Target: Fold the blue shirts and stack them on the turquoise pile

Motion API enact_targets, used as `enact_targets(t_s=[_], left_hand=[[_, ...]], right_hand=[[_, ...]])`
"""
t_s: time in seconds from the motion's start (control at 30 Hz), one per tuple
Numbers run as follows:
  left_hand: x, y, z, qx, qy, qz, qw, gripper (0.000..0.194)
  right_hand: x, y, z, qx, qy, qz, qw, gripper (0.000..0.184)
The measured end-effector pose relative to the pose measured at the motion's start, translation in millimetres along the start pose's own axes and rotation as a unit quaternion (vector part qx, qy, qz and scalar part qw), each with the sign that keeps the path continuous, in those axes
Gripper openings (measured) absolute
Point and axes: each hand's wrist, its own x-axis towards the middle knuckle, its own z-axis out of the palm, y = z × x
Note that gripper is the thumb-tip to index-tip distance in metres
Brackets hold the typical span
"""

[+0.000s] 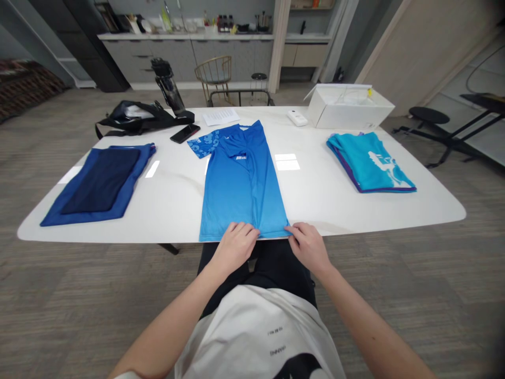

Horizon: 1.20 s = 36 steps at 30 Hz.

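A blue T-shirt (pixel 244 184) lies in front of me, its hem along the table's near edge. Its right side is folded over the middle, while one patterned sleeve (pixel 205 145) sticks out to the left. At the middle of the hem, my left hand (pixel 238 245) has its fingers closed over the cloth. My right hand (pixel 309 245) pinches the hem's right corner between thumb and fingers. Folded dark blue clothes (pixel 102 181) lie to the left, and a stack of folded turquoise and purple clothes (pixel 371 160) lies to the right.
Along the far side of the white table (pixel 173 210) are a black bag (pixel 138 118), a dark bottle (pixel 169 87), a phone (pixel 185 133), a paper sheet (pixel 221 117), a small white device (pixel 297 118) and a white box (pixel 349 108). A chair (pixel 214 73) stands beyond.
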Motion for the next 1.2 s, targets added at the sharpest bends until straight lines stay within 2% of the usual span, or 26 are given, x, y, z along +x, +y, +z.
enact_targets(t_s=[0.1,0.2,0.27,0.47,0.63,0.73,0.83,0.93,1.03,1.1,1.2], left_hand=[[-5.9,4.6,4.5,-0.030,-0.009,-0.036,0.999,0.020],[-7.0,3.7,7.6,-0.039,0.015,-0.059,0.997,0.025],[-5.7,0.8,9.2,-0.021,0.020,-0.050,0.998,0.029],[-5.7,-1.3,10.7,0.018,-0.024,-0.008,1.000,0.028],[-5.8,-7.9,6.1,-0.025,-0.016,0.001,1.000,0.026],[6.0,-21.8,4.5,-0.045,0.002,-0.019,0.999,0.027],[26.4,-37.0,4.1,-0.026,0.006,-0.039,0.999,0.030],[47.1,-49.6,3.3,0.006,-0.019,-0.027,0.999,0.030],[64.6,-65.2,0.3,0.003,-0.059,0.002,0.998,0.029],[78.1,-83.3,-2.2,-0.026,-0.078,0.008,0.997,0.030],[108.5,-126.8,-3.6,-0.070,-0.065,-0.029,0.995,0.029]], right_hand=[[-3.4,-1.1,-1.6,0.001,-0.006,-0.006,1.000,0.020],[-3.5,-1.7,-6.2,-0.001,-0.002,0.001,1.000,0.021],[-1.5,-1.6,-8.9,-0.006,-0.006,0.005,1.000,0.021],[5.3,-0.3,-13.4,-0.028,-0.040,0.015,0.999,0.028],[16.8,3.5,-14.3,0.040,-0.050,0.032,0.997,0.028],[39.0,8.9,-9.9,0.074,-0.051,0.053,0.995,0.025],[73.4,16.4,-1.5,0.097,-0.063,0.045,0.992,0.023],[109.6,26.8,9.9,0.096,-0.069,0.025,0.993,0.022],[139.5,40.5,22.1,0.084,-0.109,-0.003,0.990,0.020],[157.6,50.9,29.9,0.081,-0.138,-0.013,0.987,0.021],[190.8,68.7,43.5,0.075,-0.134,0.003,0.988,0.020]])
